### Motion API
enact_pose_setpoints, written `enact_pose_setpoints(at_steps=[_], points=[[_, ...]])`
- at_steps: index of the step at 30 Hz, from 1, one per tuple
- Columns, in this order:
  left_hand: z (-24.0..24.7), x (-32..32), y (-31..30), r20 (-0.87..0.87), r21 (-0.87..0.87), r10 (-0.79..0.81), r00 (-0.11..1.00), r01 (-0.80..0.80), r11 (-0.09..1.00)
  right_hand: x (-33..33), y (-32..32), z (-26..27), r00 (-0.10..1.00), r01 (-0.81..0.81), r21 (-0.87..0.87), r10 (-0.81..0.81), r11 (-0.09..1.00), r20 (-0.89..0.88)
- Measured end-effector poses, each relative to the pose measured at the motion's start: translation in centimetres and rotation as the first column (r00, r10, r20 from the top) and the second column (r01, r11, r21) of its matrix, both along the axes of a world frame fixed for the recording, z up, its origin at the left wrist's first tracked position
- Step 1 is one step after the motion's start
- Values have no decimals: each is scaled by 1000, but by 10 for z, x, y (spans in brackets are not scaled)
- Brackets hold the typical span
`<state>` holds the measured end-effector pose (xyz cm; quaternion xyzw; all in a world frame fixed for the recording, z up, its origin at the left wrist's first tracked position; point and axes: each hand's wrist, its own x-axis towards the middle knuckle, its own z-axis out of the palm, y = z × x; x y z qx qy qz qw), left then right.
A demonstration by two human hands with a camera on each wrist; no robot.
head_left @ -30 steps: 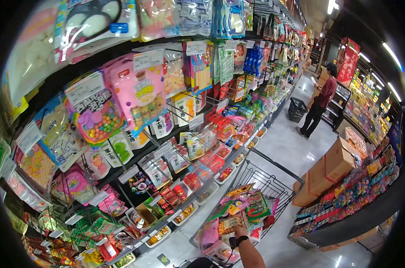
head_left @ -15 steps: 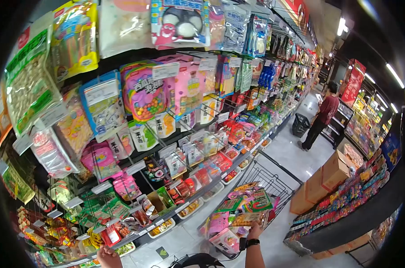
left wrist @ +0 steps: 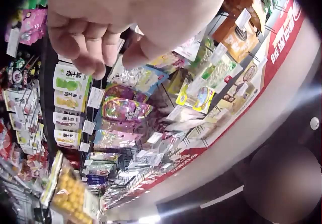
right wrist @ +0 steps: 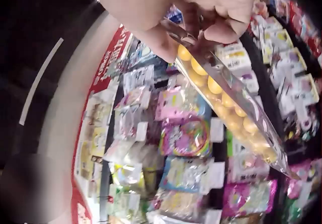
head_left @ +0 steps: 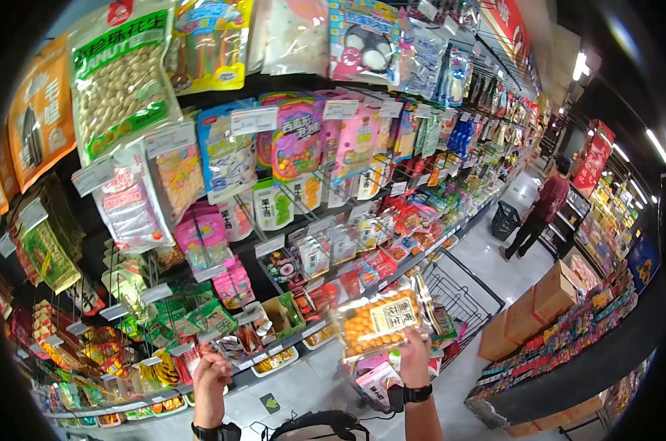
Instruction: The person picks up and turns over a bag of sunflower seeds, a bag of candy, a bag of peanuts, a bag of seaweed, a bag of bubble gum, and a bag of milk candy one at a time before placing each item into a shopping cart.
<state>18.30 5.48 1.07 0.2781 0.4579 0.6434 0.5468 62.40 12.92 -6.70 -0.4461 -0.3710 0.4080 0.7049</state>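
Note:
My right hand (head_left: 415, 357) grips a clear bag of coated peanuts (head_left: 377, 325) by its edge, above the wire shopping cart (head_left: 450, 292). Round orange-yellow balls and a pale label show through the film. Seen edge-on in the right wrist view, the peanut bag (right wrist: 229, 106) is pinched between the thumb and curled fingers of the right hand (right wrist: 206, 20). My left hand (head_left: 212, 373) is raised in front of the lower shelf with its fingers loosely bent and nothing in them. In the left wrist view, that left hand (left wrist: 95, 33) overlaps hanging snack bags.
Racks of hanging snack bags (head_left: 123, 95) fill the left side, with price tags on the hooks. Trays (head_left: 276, 363) stand low along the shelf. Cardboard boxes (head_left: 528, 309) and a packed display (head_left: 561, 342) are at right. Further up the aisle stands a person (head_left: 548, 202) by a black basket (head_left: 505, 219).
My right hand has lifted the peanut bag up out of the cart. The left hand has come into view and risen. The head view has turned left along the shelf.

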Motion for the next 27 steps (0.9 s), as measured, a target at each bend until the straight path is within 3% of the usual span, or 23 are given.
enact_pose_setpoints(at_steps=[3,7,9,11,13,17,22,27], points=[[17,10,-13,-75,-22,-143,987,142,990,-65,-5,71,876,-266,24,252,964,-411],[20,12,-23,-97,42,-307,947,313,949,-129,-20,105,837,-376,22,350,926,-420],[16,9,-29,-41,94,-329,943,332,939,-152,-27,109,827,-428,11,396,904,-400],[13,4,-39,119,103,-343,932,332,938,-175,-36,121,809,-474,19,444,880,-386],[-2,-4,-50,111,116,-324,939,312,943,-190,-43,117,776,-525,-2,478,851,-412],[-4,-15,-72,361,129,-240,901,207,970,-217,-54,130,742,-596,12,556,803,-375],[17,-16,-91,255,119,-85,963,56,991,-242,-59,124,711,-660,-24,614,751,-342],[18,-16,-103,317,134,50,947,-96,986,-255,-65,96,658,-732,-31,695,680,-292]])
